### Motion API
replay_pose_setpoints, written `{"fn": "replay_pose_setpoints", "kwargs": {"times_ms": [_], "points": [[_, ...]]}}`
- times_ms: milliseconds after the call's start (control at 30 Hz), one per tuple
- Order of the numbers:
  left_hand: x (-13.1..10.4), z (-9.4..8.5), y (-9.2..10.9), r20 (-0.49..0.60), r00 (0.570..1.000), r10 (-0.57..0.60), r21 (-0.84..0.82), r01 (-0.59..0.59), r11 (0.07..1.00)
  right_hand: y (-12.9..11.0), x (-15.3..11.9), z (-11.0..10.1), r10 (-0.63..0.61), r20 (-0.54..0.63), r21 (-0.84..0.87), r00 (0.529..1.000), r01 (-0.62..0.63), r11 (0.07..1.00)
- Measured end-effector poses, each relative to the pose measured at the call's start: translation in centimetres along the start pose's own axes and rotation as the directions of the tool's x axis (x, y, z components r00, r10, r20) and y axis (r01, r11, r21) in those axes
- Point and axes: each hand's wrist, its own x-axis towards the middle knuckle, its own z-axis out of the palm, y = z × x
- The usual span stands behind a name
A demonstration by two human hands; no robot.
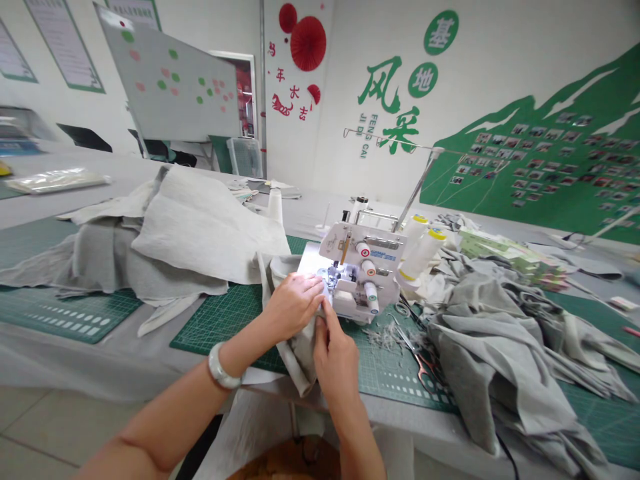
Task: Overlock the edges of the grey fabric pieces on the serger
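Note:
A white overlock sewing machine (pixel 363 267) stands before me, its lamp lighting the needle area. A piece of grey fabric (pixel 295 357) runs under the presser foot and hangs over the table's front edge. My left hand (pixel 295 303) lies flat on this fabric just left of the foot, its fingers stretched toward the needle. Close in front of the foot, my right hand (pixel 336 350) pinches the fabric's edge between thumb and fingers. The fingertips of both hands almost meet there. The needle itself is too small to make out.
Scissors (pixel 417 357) and thread scraps (pixel 390 337) lie right of the machine. Beyond them is a heap of grey fabric (pixel 493 340). More cut fabric (pixel 205 220) covers the left side. Thread cones (pixel 425 253) stand behind the machine. Green cutting mats (pixel 220 327) lie beneath.

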Motion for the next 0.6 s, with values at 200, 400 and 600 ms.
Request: {"fn": "replay_pose_setpoints", "kwargs": {"times_ms": [200,400,600], "points": [[-0.5,-0.3,0.8,-0.067,0.998,0.021,-0.003,-0.021,1.000,0.5,-0.4,0.9,-0.054,-0.069,0.125,0.996,0.062,0.990],[-1.1,-0.2,1.6,-0.082,0.995,-0.050,-0.104,0.042,0.994,0.2,-0.9,1.3,-0.094,-0.194,0.209,0.976,0.135,0.969],[-1.1,-0.2,1.9,-0.059,0.989,-0.137,-0.121,0.129,0.984,0.3,-1.2,1.6,-0.111,-0.194,0.242,0.975,0.157,0.957]]}}
